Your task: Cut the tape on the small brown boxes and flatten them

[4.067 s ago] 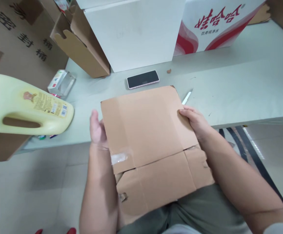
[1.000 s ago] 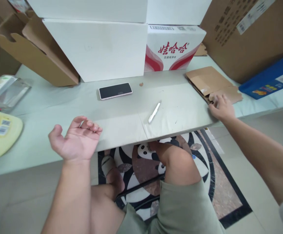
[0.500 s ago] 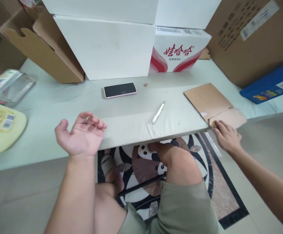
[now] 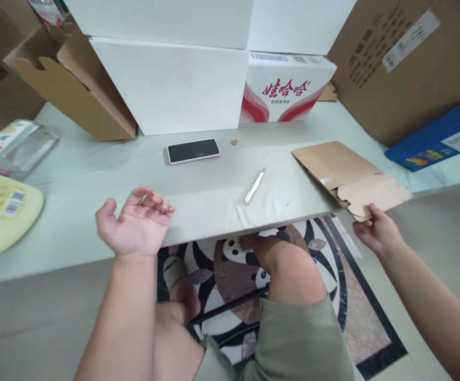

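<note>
A flat brown cardboard mailer lies at the right front edge of the table, its torn flap sticking out past the edge. My right hand pinches that flap, thumb on top and fingers beneath, and the near side of the mailer is slightly raised. My left hand is palm up above the front of the table, fingers loosely curled and apart, holding nothing. Between the hands lies a white and silver pen-like tool, its exact kind unclear. Farther back is a smartphone with a dark screen.
White boxes are stacked at the back beside a red-and-white water carton. At left stand an open cardboard box, a clear plastic container and a yellow bottle. A blue package and a large carton are at right.
My right hand has shifted right and slightly down, from resting on the flap's edge to pinching it from below. The mailer's near side has lifted a little. The left hand has barely moved.
</note>
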Motion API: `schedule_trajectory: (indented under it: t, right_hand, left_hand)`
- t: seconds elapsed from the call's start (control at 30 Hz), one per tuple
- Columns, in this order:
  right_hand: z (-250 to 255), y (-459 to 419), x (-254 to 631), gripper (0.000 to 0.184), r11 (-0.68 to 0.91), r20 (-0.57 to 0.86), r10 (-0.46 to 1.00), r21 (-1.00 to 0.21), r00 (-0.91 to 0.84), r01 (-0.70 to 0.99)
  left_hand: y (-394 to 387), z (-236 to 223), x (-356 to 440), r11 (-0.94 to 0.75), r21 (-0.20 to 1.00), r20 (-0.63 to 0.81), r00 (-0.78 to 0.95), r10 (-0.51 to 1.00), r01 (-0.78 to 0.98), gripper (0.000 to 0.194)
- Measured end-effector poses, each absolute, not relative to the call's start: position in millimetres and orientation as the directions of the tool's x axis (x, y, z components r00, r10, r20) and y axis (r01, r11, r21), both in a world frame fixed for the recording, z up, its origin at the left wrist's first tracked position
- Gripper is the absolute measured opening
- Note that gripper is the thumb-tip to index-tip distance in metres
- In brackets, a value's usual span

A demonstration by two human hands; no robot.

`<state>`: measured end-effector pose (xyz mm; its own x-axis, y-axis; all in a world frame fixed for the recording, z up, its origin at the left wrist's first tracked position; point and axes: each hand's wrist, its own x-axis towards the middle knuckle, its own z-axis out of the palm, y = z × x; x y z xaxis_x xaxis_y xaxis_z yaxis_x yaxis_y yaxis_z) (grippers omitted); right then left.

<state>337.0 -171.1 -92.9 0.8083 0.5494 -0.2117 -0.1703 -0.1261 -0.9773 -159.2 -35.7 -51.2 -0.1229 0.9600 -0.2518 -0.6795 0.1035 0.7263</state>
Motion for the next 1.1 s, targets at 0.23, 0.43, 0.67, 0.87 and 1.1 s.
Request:
schedule_trajectory:
  t: [0.23,0.43,0.67,0.87,1.1]
  right_hand:
    - [-35.4,-149.7,337.7,0.019,-0.006,-0.080,0.368,-0.996,0.926,-0.084]
    - [39.0,-34.4,367.6,0.026,-0.023,0.032,0.383,-0.999,0.923,0.045]
    - [-19.8,-18.5,324.4,0.021,-0.109,-0.025,0.751,-0.990,0.660,0.086]
    - [-128.8,-75.6,289.8,0.039,-0.180,0.207,0.899,-0.628,0.386,0.757]
    - [-136.5,-65.8,271.1,0.033,-0.204,0.277,0.900,-0.415,0.336,0.887]
  left_hand:
    - [-28.1,-52.2,-153.4,0.141,0.730,-0.282,-0.108,0.953,-0.669,0.040]
    - [-18.7,-58.1,-145.6,0.160,0.744,-0.304,-0.114,0.946,-0.649,0.039]
    - [-16.0,-60.1,-145.8,0.151,0.738,-0.287,-0.102,0.953,-0.658,0.039]
    - [-21.3,-60.8,-146.6,0.151,0.722,-0.238,-0.038,0.970,-0.675,0.038]
    - [-31.3,-55.6,-153.2,0.117,0.706,-0.199,-0.037,0.979,-0.698,0.039]
